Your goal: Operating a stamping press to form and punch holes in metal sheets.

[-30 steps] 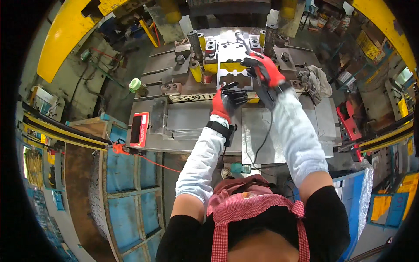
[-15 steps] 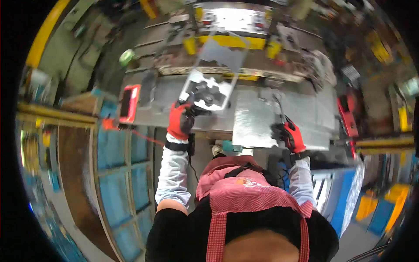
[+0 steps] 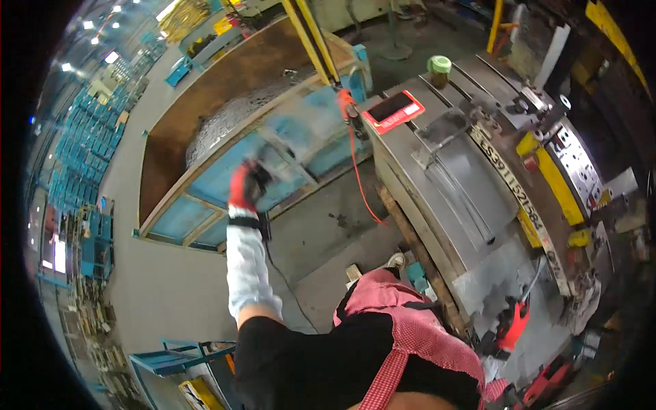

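Note:
My left hand [image 3: 251,184], in a red and black glove, is held out over the floor before the blue side of a large scrap bin [image 3: 198,179]. Its fingers are smeared by motion, as is a greyish streak just beyond them, so I cannot tell what they hold. At the lower right my right hand [image 3: 514,322], gloved alike, is closed around a thin rod-like tool [image 3: 536,277] with a pale tip. That hand is above flat metal sheets [image 3: 478,280] on the press table [image 3: 444,205].
Grey metal scraps [image 3: 229,123] lie inside the bin. A red-framed dark tablet-like object [image 3: 394,111] and a green-lidded jar [image 3: 439,68] are on the table. An orange cord [image 3: 357,178] hangs by its corner. A yellow post [image 3: 311,41] rises beside the bin.
My view has swung left toward the bin. My left hand has moved from the press table to the bin's side; the cut-out metal piece it held no longer shows clearly. My right hand keeps its tool.

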`<state>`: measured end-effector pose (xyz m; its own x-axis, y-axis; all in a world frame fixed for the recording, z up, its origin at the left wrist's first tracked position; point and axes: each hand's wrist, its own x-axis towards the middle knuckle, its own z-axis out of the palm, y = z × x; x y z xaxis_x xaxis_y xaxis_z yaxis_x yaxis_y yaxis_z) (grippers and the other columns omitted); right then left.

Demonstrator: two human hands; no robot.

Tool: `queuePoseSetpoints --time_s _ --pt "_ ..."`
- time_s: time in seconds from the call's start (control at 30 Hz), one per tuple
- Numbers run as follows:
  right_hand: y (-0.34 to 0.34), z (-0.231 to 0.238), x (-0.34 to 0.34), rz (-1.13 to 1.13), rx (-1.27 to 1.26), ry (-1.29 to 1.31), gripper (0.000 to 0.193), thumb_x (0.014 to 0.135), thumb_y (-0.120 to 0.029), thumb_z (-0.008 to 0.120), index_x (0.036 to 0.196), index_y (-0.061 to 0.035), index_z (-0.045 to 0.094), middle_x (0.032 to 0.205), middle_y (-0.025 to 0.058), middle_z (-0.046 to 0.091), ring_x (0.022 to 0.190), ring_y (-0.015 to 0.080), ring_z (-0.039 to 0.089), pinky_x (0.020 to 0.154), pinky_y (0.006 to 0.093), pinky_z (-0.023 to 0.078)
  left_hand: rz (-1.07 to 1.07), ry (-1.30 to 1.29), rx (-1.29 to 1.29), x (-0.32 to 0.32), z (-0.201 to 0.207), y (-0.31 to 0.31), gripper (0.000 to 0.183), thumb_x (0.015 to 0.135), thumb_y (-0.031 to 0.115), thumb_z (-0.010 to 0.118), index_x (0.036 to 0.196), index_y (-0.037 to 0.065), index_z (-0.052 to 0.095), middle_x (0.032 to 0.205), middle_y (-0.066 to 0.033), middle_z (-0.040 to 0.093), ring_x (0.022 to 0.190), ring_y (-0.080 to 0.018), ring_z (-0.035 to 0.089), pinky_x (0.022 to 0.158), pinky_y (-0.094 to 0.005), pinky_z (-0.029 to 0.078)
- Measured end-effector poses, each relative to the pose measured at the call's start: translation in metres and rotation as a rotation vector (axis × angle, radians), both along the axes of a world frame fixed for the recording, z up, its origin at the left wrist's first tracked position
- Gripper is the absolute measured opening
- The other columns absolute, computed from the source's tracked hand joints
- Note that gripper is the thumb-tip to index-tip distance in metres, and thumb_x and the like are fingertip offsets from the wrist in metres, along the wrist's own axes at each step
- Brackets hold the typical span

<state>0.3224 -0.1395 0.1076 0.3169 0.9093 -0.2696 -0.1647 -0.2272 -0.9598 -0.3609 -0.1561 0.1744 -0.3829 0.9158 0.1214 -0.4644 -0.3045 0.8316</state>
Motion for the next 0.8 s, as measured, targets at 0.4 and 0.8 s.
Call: queuePoseSetpoints --time_s 0.4,0.8 --pt "0.073 0.017 -0.051 0.407 0.036 -0.150 0.051 0.078 -0.008 0.060 0.127 -0.0065 0.044 0.078 -0.0038 0.051 0.068 0.0053 0.045 0.060 0.0218 0.041 -0.679 0.047 -0.401 0.182 -0.129 0.156 0.049 0.087 0.034 0.041 0.126 0.005 0.042 0.116 -0.0128 0.054 0.100 -0.0236 0.055 0.085 -0.0345 0.043" --pt "0.103 0.048 -0.064 0.380 0.058 0.002 0.037 0.075 -0.010 0.060 0.111 -0.0036 0.051 0.064 -0.0043 0.043 0.052 0.0053 0.042 0.047 0.0214 0.040 -1.124 -0.274 -0.264 0.352 -0.099 0.152 0.052 0.092 0.037 0.039 0.131 0.003 0.034 0.130 -0.0135 0.041 0.113 -0.0278 0.047 0.094 -0.0394 0.039"
